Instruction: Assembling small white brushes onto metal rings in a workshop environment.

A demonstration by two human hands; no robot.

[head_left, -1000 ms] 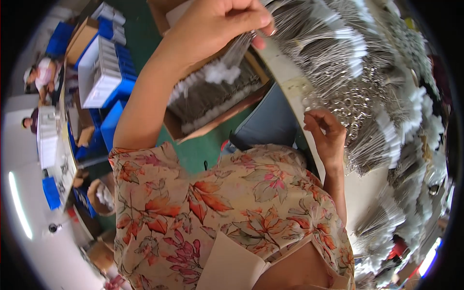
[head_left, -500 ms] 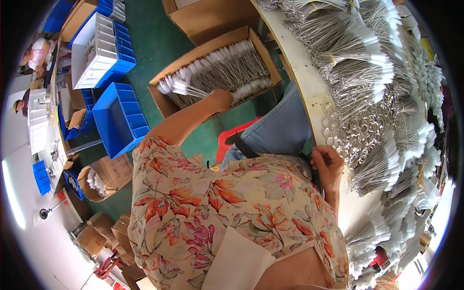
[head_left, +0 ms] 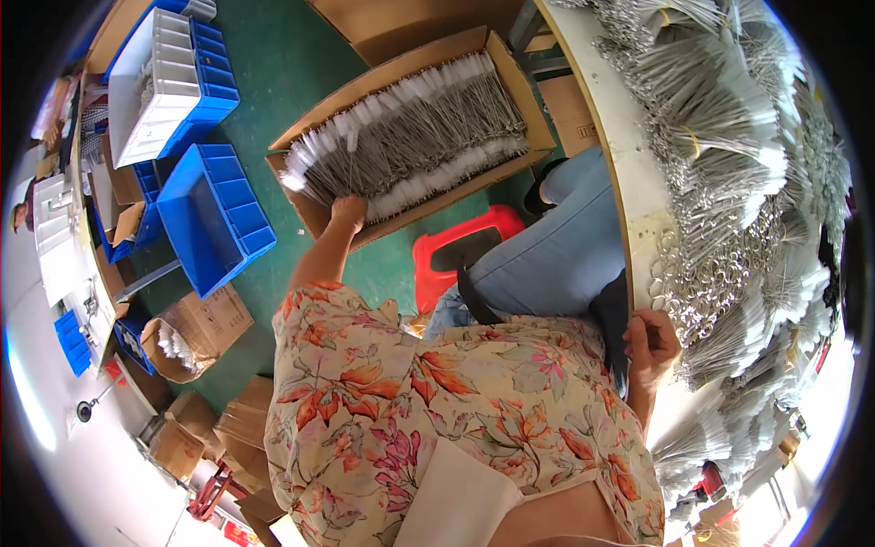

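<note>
An open carton (head_left: 415,137) on the floor holds densely laid wire brushes (head_left: 401,114), thin metal stems with white bristle ends. My left hand (head_left: 349,211) reaches into its near left corner. The fingers are closed on the stems of a bunch of wire brushes, whose white ends point left along the carton's wall; the fingertips are partly hidden. At the table's edge on my right, my right hand (head_left: 653,345) rests with fingers loosely curled and nothing visible in them. Beside it, many more wire brushes (head_left: 720,118) lie heaped, their metal loops (head_left: 688,287) toward the edge.
To the left stand an empty blue bin (head_left: 214,219), a white bin (head_left: 159,91) and a carton with white pieces (head_left: 200,333). A red stool (head_left: 428,260) is near my legs. The long table (head_left: 606,137) borders my right side. Other people are at the far left.
My left hand has moved left along the carton with the bunch of brushes, to its near left corner. My view has shifted a little; the right hand stays at the table edge.
</note>
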